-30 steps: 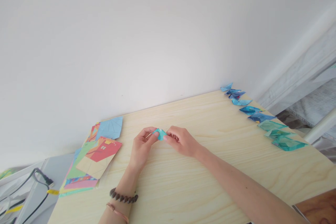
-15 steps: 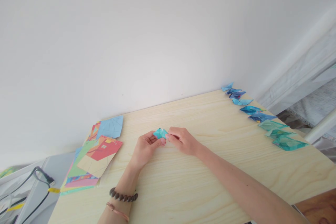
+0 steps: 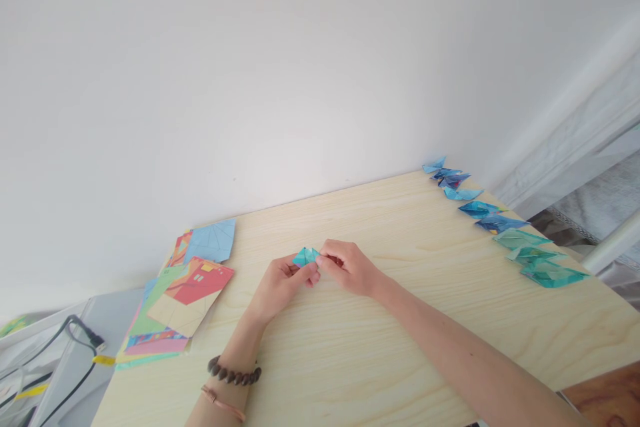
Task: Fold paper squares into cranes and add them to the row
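A small teal folded paper piece [image 3: 305,256] is pinched between both hands just above the light wooden table [image 3: 380,360]. My left hand [image 3: 280,287] grips its near left side with thumb and fingers closed. My right hand [image 3: 347,267] pinches its right edge, fingers curled. My left wrist wears a dark bead bracelet and a thin band.
A fanned stack of patterned paper sheets [image 3: 175,293] lies at the table's left edge. A row of several folded blue and teal paper figures [image 3: 500,223] runs along the right edge. A white wall stands behind; cables [image 3: 60,353] lie at lower left.
The teal piece has turned upward and shifted slightly; my left fingers have closed in under it and both hands sit closer together.
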Tool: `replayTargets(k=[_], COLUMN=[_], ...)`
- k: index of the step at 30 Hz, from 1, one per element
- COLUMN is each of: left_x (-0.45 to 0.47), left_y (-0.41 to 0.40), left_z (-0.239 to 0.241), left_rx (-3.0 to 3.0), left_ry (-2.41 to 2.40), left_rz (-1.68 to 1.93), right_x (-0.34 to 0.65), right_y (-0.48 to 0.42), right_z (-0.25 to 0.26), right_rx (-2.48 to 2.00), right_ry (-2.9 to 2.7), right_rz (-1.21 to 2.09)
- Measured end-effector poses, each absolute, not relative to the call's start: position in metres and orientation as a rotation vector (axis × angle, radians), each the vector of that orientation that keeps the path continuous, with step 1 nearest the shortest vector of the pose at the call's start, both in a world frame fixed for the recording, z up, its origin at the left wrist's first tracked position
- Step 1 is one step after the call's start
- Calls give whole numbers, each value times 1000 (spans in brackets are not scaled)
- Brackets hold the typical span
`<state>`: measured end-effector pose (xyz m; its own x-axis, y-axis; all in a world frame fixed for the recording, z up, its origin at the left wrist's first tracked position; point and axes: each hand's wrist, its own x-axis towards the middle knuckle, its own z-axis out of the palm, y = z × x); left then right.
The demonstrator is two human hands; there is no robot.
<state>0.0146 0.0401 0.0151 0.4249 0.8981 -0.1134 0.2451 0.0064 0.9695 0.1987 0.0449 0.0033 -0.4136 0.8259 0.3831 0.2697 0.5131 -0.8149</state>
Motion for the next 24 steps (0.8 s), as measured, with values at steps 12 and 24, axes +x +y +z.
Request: replayTargets(k=[12,24], left_x=[13,12], left_y=[39,41], left_z=[15,10], left_rx=[1600,1477], left_ry=[1120,1114], left_rz=[684,837], right_x=[199,204], right_y=[47,46], right_z=[5,4], right_rx=[-866,-909], right_ry=[-1907,-1914], right_rz=[914,986])
